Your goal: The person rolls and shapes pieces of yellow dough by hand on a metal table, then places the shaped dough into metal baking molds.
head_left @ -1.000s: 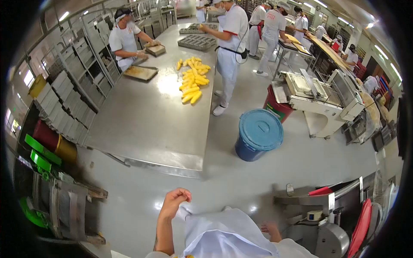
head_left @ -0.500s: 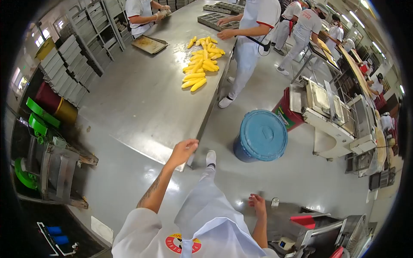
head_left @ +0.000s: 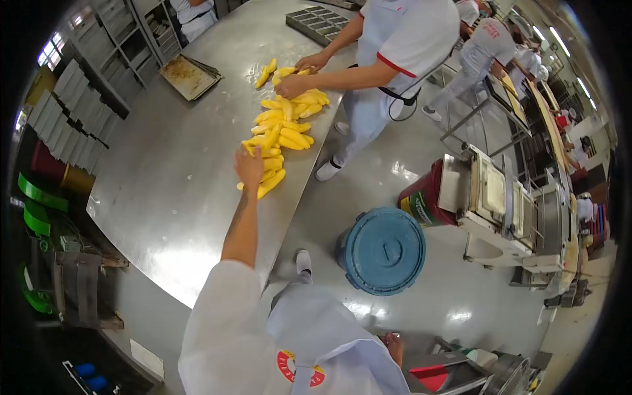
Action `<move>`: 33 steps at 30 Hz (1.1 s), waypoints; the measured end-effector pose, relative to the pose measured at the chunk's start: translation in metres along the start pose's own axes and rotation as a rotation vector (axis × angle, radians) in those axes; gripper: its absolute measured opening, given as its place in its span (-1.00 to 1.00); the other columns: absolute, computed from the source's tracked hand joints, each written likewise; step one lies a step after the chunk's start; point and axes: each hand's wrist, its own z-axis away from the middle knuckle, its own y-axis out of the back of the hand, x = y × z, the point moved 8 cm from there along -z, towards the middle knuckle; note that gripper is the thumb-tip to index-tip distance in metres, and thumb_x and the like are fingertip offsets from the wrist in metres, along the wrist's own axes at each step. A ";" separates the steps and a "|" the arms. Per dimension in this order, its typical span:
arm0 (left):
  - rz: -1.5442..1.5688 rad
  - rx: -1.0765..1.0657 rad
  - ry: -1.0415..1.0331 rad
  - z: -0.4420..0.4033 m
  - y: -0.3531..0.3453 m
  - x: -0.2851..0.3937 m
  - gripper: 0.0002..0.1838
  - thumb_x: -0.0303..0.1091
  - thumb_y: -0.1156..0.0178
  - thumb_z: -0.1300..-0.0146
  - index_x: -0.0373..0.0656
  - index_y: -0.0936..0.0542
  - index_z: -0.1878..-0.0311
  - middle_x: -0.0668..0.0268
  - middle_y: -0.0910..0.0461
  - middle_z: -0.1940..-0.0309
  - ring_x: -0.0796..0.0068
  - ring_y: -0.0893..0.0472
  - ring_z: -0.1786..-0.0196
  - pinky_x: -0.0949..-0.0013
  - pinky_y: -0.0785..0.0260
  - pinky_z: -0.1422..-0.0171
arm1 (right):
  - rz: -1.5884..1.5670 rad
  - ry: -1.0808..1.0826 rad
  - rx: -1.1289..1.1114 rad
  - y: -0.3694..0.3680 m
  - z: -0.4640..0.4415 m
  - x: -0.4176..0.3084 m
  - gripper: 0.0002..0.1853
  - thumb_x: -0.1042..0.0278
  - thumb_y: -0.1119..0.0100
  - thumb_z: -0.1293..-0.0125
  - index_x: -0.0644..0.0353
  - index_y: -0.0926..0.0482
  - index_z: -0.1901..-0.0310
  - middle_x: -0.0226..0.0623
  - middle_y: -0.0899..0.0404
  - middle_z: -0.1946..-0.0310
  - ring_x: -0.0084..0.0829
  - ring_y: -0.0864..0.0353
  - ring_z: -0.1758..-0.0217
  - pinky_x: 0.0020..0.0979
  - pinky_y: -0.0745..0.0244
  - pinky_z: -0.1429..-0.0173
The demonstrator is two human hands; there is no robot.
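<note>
My left hand (head_left: 249,167) reaches over the steel table to the near end of a pile of long yellow dough pieces (head_left: 289,138). Its fingers are stretched out at the left side of the nearest pieces, and I cannot tell whether they touch. My right hand (head_left: 394,345) hangs low beside my apron, away from the table. Its fingers are partly hidden, and no held object shows. Across the pile, a co-worker's hands (head_left: 293,84) are on the dough pieces at the far end.
The steel table (head_left: 171,197) stretches ahead and left. Worn baking trays (head_left: 187,77) lie on its left, and a sectioned pan (head_left: 319,25) is at the back. A lidded blue bin (head_left: 385,250) stands right, near a red bucket (head_left: 424,194) and a white machine (head_left: 494,197).
My left hand has moved forward from the table's near corner to the dough pieces. The co-worker's hands have moved from the sectioned pan onto the pile. My view has come closer to the table.
</note>
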 end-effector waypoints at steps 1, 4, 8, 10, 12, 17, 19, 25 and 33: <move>-0.108 -0.101 0.056 -0.008 -0.025 -0.006 -0.25 0.13 -0.04 -0.45 -0.32 -0.34 -0.45 -0.13 -0.30 -0.44 -0.13 -0.26 -0.50 -0.32 -0.01 -0.53 | 0.038 0.019 -0.009 -0.004 0.006 -0.020 -0.68 0.19 -0.23 -0.44 0.30 -0.63 0.00 -0.29 -0.67 0.30 -0.43 -0.67 0.44 -0.38 -0.63 0.36; -0.402 0.011 -0.441 0.067 -0.020 0.082 -0.25 0.13 -0.03 -0.43 -0.19 -0.31 -0.50 -0.01 -0.19 -0.53 -0.01 -0.12 -0.60 -0.37 0.21 -0.59 | 0.231 -0.009 -0.045 -0.022 -0.027 -0.056 -0.68 0.17 -0.23 -0.43 0.26 -0.65 -0.01 -0.28 -0.68 0.33 -0.45 -0.69 0.41 -0.38 -0.60 0.41; -0.125 -0.212 -0.563 0.107 -0.002 0.068 -0.25 0.09 0.00 -0.46 -0.12 -0.19 -0.57 0.08 -0.04 -0.61 0.02 -0.02 -0.64 -0.30 0.27 -0.63 | 0.731 0.259 -0.205 -0.118 -0.116 -0.137 -0.70 0.23 -0.22 -0.41 0.31 -0.66 0.01 -0.12 -0.74 0.19 -0.28 -0.75 0.28 -0.32 -0.62 0.21; -0.301 -0.115 -0.401 0.105 0.015 0.036 -0.24 0.07 0.00 -0.47 -0.11 -0.12 -0.60 0.08 0.01 -0.63 0.02 0.01 -0.65 -0.27 0.29 -0.64 | 0.818 0.595 -0.225 -0.201 -0.140 -0.227 -0.65 0.24 -0.23 -0.39 0.36 -0.64 -0.04 0.03 -0.70 0.04 -0.05 -0.71 -0.03 -0.20 -0.56 -0.14; -0.373 -0.052 -0.264 0.097 0.024 0.011 -0.22 0.07 0.00 -0.47 -0.11 -0.08 -0.61 0.07 0.04 -0.63 0.03 0.02 -0.66 -0.26 0.31 -0.65 | 0.875 0.783 -0.322 -0.313 -0.125 -0.339 -0.50 0.23 -0.29 -0.35 0.31 -0.52 -0.25 0.10 -0.56 -0.19 0.06 -0.53 -0.27 -0.14 -0.43 -0.34; -0.212 0.043 -0.094 0.089 0.031 0.008 -0.22 0.10 -0.06 -0.45 -0.17 -0.17 -0.57 0.00 0.00 -0.62 0.01 0.00 -0.65 -0.21 0.32 -0.67 | 1.046 1.611 -0.649 -0.560 -0.090 -0.435 -0.29 0.23 -0.36 -0.24 0.24 -0.35 -0.39 0.02 -0.34 -0.36 0.02 -0.26 -0.48 0.07 -0.12 -0.52; -0.260 -0.001 -0.134 0.079 0.026 0.017 -0.24 0.09 -0.14 -0.40 -0.22 -0.29 -0.49 -0.06 -0.19 -0.50 -0.04 -0.10 -0.59 -0.21 0.18 -0.63 | 1.067 1.651 -0.695 -0.605 -0.127 -0.421 -0.37 0.26 -0.33 -0.28 0.26 -0.41 -0.34 -0.04 -0.43 -0.25 0.02 -0.37 -0.37 0.07 -0.23 -0.42; -0.124 -0.324 -0.038 0.042 0.040 0.005 -0.45 0.05 -0.35 -0.24 -0.25 -0.62 -0.06 0.11 -0.57 0.09 0.01 -0.53 -0.06 0.01 -0.33 -0.24 | 0.723 0.837 -1.064 -0.646 -0.211 -0.432 -0.56 0.27 -0.18 -0.42 0.23 -0.48 -0.26 -0.20 -0.52 0.07 -0.21 -0.53 0.08 -0.18 -0.45 0.02; 0.949 0.135 0.845 0.097 0.070 0.008 -0.70 -0.23 -0.17 -0.50 -0.30 -0.51 -0.06 0.26 -0.59 0.34 0.47 -0.56 0.37 0.39 -0.45 0.26 | 0.197 -0.069 -1.202 -0.759 -0.161 -0.628 -0.51 -0.08 -0.02 -0.55 0.12 -0.50 -0.26 -0.34 -0.50 0.23 -0.53 -0.44 0.57 -0.48 -0.36 0.57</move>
